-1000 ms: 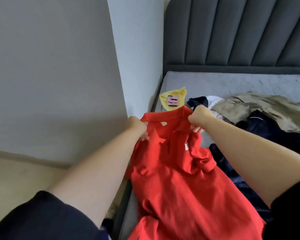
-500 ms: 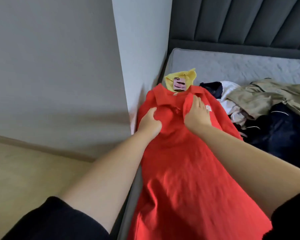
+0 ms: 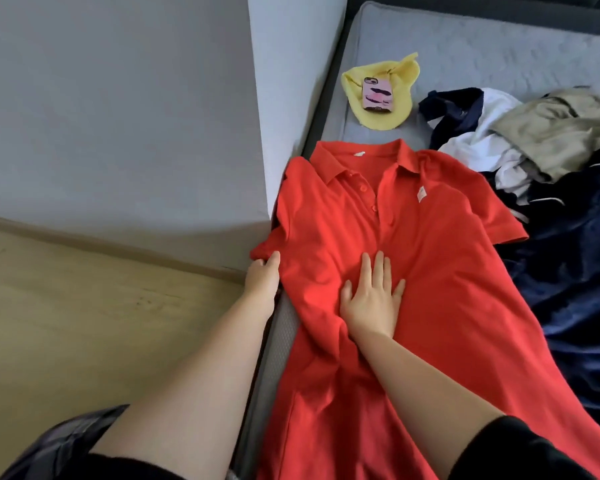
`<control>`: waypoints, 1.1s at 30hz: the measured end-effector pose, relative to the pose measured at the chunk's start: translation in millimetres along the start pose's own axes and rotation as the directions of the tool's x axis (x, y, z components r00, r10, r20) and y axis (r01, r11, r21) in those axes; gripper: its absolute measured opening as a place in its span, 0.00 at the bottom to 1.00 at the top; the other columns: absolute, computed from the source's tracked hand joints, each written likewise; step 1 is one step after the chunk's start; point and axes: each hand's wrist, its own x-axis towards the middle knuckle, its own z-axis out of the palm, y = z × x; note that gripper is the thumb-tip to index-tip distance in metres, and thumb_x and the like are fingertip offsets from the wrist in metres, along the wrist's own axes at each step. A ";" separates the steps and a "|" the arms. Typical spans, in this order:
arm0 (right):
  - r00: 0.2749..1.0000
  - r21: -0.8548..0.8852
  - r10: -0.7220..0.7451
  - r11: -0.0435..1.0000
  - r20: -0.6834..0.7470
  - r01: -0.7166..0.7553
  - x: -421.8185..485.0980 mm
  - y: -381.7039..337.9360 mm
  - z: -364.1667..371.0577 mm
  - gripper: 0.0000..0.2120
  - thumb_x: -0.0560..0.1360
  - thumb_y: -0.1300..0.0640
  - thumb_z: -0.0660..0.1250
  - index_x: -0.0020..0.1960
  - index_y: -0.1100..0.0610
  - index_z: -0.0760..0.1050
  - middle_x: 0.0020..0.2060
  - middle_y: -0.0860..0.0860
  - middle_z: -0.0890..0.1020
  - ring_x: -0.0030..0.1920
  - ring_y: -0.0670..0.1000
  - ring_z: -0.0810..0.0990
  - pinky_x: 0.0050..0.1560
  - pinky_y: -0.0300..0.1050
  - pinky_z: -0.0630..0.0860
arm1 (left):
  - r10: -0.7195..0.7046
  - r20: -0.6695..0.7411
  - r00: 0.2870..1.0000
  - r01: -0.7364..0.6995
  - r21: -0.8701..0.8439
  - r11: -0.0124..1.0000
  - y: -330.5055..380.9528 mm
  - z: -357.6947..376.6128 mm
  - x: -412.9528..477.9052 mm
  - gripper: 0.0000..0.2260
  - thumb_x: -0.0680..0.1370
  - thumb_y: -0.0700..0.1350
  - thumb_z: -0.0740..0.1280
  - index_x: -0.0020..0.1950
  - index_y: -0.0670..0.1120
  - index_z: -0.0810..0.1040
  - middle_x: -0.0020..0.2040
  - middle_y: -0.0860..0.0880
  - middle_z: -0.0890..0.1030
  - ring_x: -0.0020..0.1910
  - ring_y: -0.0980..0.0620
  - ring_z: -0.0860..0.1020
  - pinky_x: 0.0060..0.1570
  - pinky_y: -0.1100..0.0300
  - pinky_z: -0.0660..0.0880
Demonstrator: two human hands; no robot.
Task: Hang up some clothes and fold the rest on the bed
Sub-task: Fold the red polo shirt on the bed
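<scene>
**Right hand (image 3: 371,299) flat on the red polo (image 3: 447,271), left hand (image 3: 262,278) at its sleeve**

Spread and straight, the fingers of the right hand press palm-down on the middle of the shirt's front, just below the placket, holding nothing. The left hand touches the edge of the sleeve on the wall side. One digit lies on top of the red cloth and the others are hidden at the hem, so I cannot tell whether it pinches the sleeve or only rests there.

The grey mattress (image 3: 482,46) fills the upper right of the view, its near side running along a pale wall (image 3: 118,116), with a wooden floor (image 3: 84,323) below the wall. The polo lies face up along that side of the mattress, collar away from the person and body running toward them. The fabric is bunched into folds between the two hands. The other sleeve is spread flat and its edge overlaps a navy garment (image 3: 575,271).

That navy garment is part of a loose pile beside the polo, with a beige garment (image 3: 561,129) on top and a white one (image 3: 482,143) under it.

Beyond the collar, apart from it, lies a yellow cloth (image 3: 400,114) with a phone in a pink case (image 3: 377,95) resting on it.

Three red buttons (image 3: 362,188) run down the open placket, and a small pale tag (image 3: 421,194) sits on the chest.
</scene>
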 end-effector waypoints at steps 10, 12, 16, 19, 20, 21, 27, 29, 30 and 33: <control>0.991 -0.064 -0.003 0.998 -0.132 -0.005 7.0 -0.4 10.2 0.32 0.70 0.50 0.52 0.72 0.60 0.65 0.73 0.59 0.64 0.74 0.58 0.60 0.70 0.65 0.55 | -0.259 0.074 0.963 0.239 -0.678 0.695 5.5 -24.7 41.0 0.09 0.75 0.31 0.64 0.51 0.43 0.76 0.42 0.46 0.79 0.37 0.52 0.77 0.26 0.67 0.75; 0.988 -0.080 -0.005 0.997 -0.155 -0.008 8.3 -1.1 11.3 0.33 0.69 0.49 0.50 0.71 0.60 0.66 0.72 0.59 0.65 0.74 0.58 0.61 0.70 0.65 0.56 | -0.244 0.059 0.968 0.207 -0.736 0.645 11.0 -29.7 48.9 0.12 0.75 0.29 0.63 0.54 0.42 0.76 0.42 0.47 0.78 0.40 0.51 0.77 0.30 0.66 0.75; 0.983 -0.082 -0.007 0.997 -0.182 -0.008 10.3 -3.0 12.7 0.33 0.69 0.50 0.50 0.71 0.61 0.66 0.72 0.59 0.66 0.73 0.58 0.62 0.70 0.64 0.57 | -0.215 0.046 0.976 0.170 -0.778 0.605 23.6 -39.4 55.6 0.11 0.75 0.28 0.61 0.48 0.42 0.75 0.41 0.48 0.77 0.38 0.53 0.76 0.32 0.66 0.74; 0.983 -0.068 -0.008 0.998 -0.181 -0.004 9.3 -2.8 13.3 0.32 0.69 0.51 0.52 0.71 0.60 0.66 0.72 0.59 0.66 0.73 0.58 0.61 0.70 0.64 0.56 | -0.133 0.054 0.990 0.124 -0.788 0.603 15.4 -49.0 48.7 0.12 0.77 0.30 0.61 0.57 0.42 0.73 0.47 0.46 0.77 0.47 0.50 0.76 0.38 0.65 0.75; 0.985 -0.061 -0.006 0.998 -0.170 -0.005 9.0 -3.2 13.3 0.32 0.69 0.51 0.52 0.72 0.60 0.65 0.72 0.59 0.65 0.74 0.58 0.60 0.70 0.64 0.55 | -0.078 0.098 0.992 0.126 -0.793 0.596 10.3 -49.4 41.1 0.15 0.79 0.32 0.60 0.64 0.44 0.70 0.52 0.45 0.78 0.52 0.48 0.76 0.45 0.62 0.76; 0.988 -0.057 -0.002 0.998 -0.157 -0.007 9.2 -3.9 12.8 0.32 0.70 0.51 0.53 0.72 0.60 0.64 0.73 0.59 0.64 0.74 0.57 0.59 0.71 0.64 0.54 | -0.037 0.159 0.987 0.148 -0.780 0.608 5.4 -47.1 30.3 0.17 0.80 0.35 0.60 0.68 0.46 0.67 0.57 0.44 0.77 0.54 0.48 0.76 0.50 0.57 0.75; 0.999 0.070 -0.019 0.997 0.046 0.016 -5.2 0.6 -5.3 0.29 0.77 0.53 0.56 0.77 0.56 0.55 0.77 0.56 0.55 0.76 0.54 0.51 0.73 0.60 0.49 | 0.014 0.018 1.000 -0.012 -0.126 0.992 -50.4 -36.4 -64.5 0.20 0.76 0.40 0.66 0.67 0.40 0.69 0.61 0.38 0.77 0.56 0.41 0.78 0.57 0.46 0.76; 0.986 0.171 -0.060 0.985 0.157 0.032 -20.5 8.3 -16.1 0.29 0.78 0.54 0.58 0.77 0.55 0.54 0.77 0.55 0.54 0.77 0.54 0.51 0.74 0.58 0.50 | 0.124 0.014 0.992 -0.125 0.091 0.988 -64.0 -47.7 -95.9 0.08 0.76 0.45 0.67 0.51 0.42 0.75 0.49 0.38 0.81 0.48 0.40 0.80 0.53 0.47 0.76; 0.973 0.204 -0.084 0.978 0.213 0.040 -29.7 12.3 -22.0 0.29 0.78 0.54 0.58 0.77 0.56 0.54 0.77 0.55 0.54 0.77 0.54 0.51 0.75 0.56 0.50 | 0.163 0.086 0.983 -0.177 0.200 0.964 -67.6 -52.4 -110.5 0.10 0.76 0.50 0.68 0.45 0.43 0.75 0.44 0.40 0.81 0.43 0.42 0.80 0.49 0.50 0.76; 0.939 0.267 -0.132 0.963 0.317 0.045 -61.1 20.5 -37.7 0.27 0.79 0.54 0.58 0.76 0.58 0.56 0.77 0.56 0.56 0.76 0.53 0.55 0.75 0.46 0.51 | 0.189 0.284 0.940 -0.323 0.561 0.762 -72.5 -60.5 -142.1 0.18 0.72 0.60 0.69 0.42 0.44 0.76 0.42 0.47 0.80 0.44 0.47 0.77 0.42 0.56 0.72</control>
